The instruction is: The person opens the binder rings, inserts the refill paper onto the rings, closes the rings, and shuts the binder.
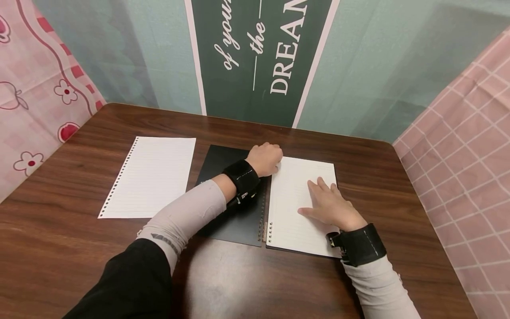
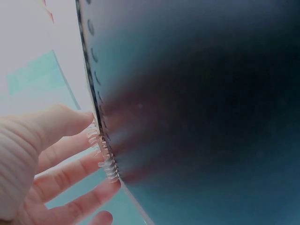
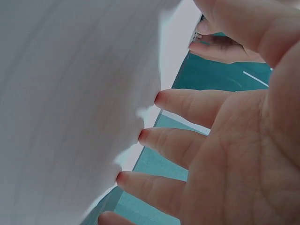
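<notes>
Open notebook [image 1: 286,208]: long axis near-to-far, far end slanting slightly right.

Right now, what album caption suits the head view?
Left hand at the binder's spine, right hand on its white paper.

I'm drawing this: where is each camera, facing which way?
Head: worn there, looking forward and down at the ring binder; left hand and right hand show.
Left wrist: worn there, facing the binder's rings; the left hand shows.
Right wrist: worn there, facing the lined page; both hands show.
Head and right wrist share that page.
</notes>
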Demonstrator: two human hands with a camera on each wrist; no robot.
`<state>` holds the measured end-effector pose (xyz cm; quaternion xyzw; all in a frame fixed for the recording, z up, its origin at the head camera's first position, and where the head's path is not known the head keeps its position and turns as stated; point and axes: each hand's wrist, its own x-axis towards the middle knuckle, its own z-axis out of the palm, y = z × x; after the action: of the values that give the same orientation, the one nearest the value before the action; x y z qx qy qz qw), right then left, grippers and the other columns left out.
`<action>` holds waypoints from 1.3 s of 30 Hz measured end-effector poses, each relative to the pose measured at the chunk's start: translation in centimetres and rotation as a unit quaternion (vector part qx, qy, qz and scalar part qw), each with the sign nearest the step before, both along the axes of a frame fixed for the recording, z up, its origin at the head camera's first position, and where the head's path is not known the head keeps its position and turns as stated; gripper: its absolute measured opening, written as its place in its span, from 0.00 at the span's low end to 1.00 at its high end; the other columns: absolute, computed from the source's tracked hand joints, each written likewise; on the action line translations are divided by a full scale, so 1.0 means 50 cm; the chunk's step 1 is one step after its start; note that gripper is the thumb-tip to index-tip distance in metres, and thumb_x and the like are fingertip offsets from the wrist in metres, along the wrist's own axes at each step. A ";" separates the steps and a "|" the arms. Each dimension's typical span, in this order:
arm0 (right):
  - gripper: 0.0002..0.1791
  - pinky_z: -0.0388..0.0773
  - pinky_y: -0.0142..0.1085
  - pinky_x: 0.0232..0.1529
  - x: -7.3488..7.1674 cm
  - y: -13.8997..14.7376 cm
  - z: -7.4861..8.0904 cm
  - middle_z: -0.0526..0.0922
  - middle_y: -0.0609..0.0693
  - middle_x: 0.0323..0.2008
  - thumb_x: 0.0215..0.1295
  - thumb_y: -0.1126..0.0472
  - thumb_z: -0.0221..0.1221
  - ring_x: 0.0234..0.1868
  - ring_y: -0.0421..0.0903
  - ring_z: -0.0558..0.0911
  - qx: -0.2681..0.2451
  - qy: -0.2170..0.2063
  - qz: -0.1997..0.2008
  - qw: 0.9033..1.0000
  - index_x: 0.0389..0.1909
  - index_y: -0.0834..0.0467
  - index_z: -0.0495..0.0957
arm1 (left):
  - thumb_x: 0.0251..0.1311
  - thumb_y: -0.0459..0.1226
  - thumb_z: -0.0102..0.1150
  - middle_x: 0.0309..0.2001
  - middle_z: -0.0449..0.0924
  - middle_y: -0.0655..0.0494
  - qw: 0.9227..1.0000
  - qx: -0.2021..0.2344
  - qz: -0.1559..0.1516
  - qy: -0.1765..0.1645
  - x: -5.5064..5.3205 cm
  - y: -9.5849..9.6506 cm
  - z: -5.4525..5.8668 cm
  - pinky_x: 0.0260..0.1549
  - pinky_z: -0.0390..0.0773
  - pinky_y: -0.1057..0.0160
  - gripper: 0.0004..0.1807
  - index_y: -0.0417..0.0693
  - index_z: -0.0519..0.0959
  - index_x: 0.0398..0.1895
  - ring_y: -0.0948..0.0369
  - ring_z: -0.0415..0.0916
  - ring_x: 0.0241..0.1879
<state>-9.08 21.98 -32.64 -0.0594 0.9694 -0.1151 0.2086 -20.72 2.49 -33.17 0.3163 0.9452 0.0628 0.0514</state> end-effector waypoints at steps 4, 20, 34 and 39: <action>0.52 0.54 0.82 0.55 -0.001 0.001 0.000 0.44 0.73 0.77 0.67 0.40 0.63 0.73 0.81 0.46 0.000 -0.002 0.001 1.000 0.79 0.66 0.50 | 0.69 0.37 0.61 0.48 0.81 0.53 1.000 -0.002 -0.001 0.003 -0.002 -0.001 -0.004 0.48 0.77 0.50 0.06 0.50 0.85 0.44 0.53 0.75 0.47; 0.53 0.54 0.82 0.54 -0.005 -0.001 0.003 0.44 0.73 0.77 0.67 0.39 0.63 0.72 0.82 0.45 -0.002 0.000 0.004 1.000 0.79 0.66 0.51 | 0.69 0.43 0.61 0.50 0.84 0.56 0.994 0.036 -0.101 0.015 0.151 -0.072 0.042 0.43 0.81 0.49 0.14 0.52 0.86 0.54 0.54 0.78 0.52; 0.53 0.55 0.81 0.55 -0.003 0.001 -0.001 0.44 0.73 0.77 0.66 0.40 0.63 0.72 0.81 0.45 0.000 -0.004 -0.004 1.000 0.78 0.67 0.50 | 0.60 0.49 0.71 0.35 0.77 0.64 0.981 0.001 -0.192 0.016 0.273 -0.094 0.019 0.23 0.69 0.65 0.12 0.54 0.84 0.41 0.61 0.71 0.39; 0.52 0.55 0.81 0.55 -0.002 0.000 0.001 0.44 0.74 0.77 0.67 0.41 0.63 0.72 0.82 0.46 0.001 0.000 -0.002 1.000 0.78 0.67 0.50 | 0.59 0.49 0.71 0.32 0.74 0.64 0.978 -0.032 -0.197 0.052 0.290 -0.087 0.013 0.21 0.65 0.66 0.10 0.56 0.84 0.36 0.61 0.69 0.35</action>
<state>-9.20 21.98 -32.60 -0.0576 0.9696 -0.1142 0.2086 -6.22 -1.84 -32.53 0.4975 0.8671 0.0045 0.0241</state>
